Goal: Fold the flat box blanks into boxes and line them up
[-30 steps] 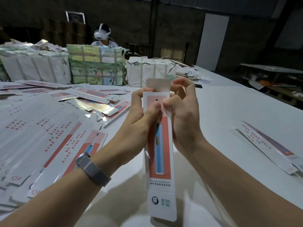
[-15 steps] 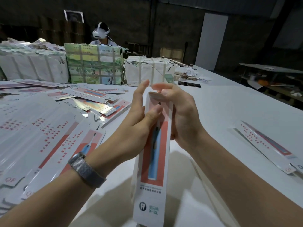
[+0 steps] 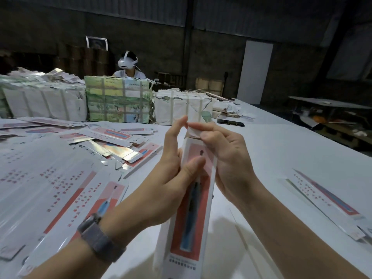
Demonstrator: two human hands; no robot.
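Cardboard box between both hands

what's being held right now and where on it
A tall box stood on the table. The left hand grips its upper body, thumb on the front; the right hand pinches its top flap.

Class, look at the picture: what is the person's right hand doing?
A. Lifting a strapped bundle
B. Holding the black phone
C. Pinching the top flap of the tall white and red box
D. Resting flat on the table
C: the right hand pinches the flap at the top of the tall white and red cardboard box, which the left hand steadies.
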